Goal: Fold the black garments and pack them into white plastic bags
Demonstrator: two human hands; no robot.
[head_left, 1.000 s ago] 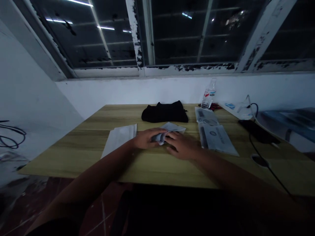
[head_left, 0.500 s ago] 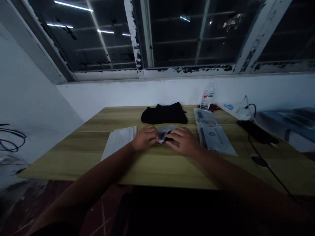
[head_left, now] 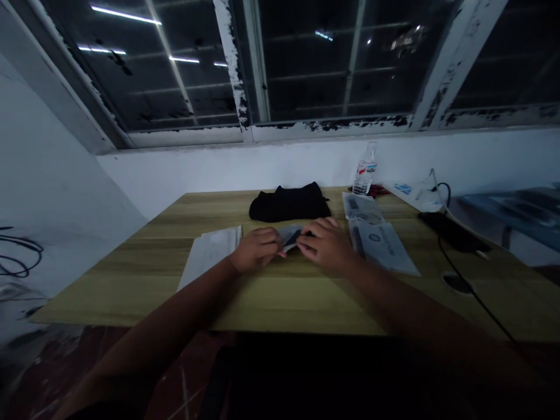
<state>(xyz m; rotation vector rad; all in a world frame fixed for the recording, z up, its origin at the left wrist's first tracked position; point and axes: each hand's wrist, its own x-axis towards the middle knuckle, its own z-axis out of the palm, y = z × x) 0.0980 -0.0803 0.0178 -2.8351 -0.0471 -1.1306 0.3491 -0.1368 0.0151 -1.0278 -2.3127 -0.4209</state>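
Observation:
A small translucent plastic bag (head_left: 290, 232) lies between my two hands over the middle of the table. My left hand (head_left: 257, 249) is closed, with thumb and fingertips pinching the bag's near left edge. From the right, my right hand (head_left: 324, 244) has its fingers bent closed on a dark, flat item (head_left: 293, 237) at the bag's opening. Whether that item is wholly inside the bag cannot be made out. Beside my left hand lies a stack of white plastic bags (head_left: 209, 252). Right of my right hand are filled, printed clear packets (head_left: 381, 245), one overlapping another.
Folded black cloth (head_left: 289, 202) lies behind my hands on the wooden table (head_left: 131, 274). Toward the back right stands a water bottle (head_left: 364, 170). A black phone (head_left: 452, 232) with a cable lies farther right, near a round cable hole (head_left: 457, 284). Windows and a white wall rise behind.
Both hands have closed from looser, more stretched fingers to a pinch on the bag. A dark item has come into view at its opening. The other things have stayed in place.

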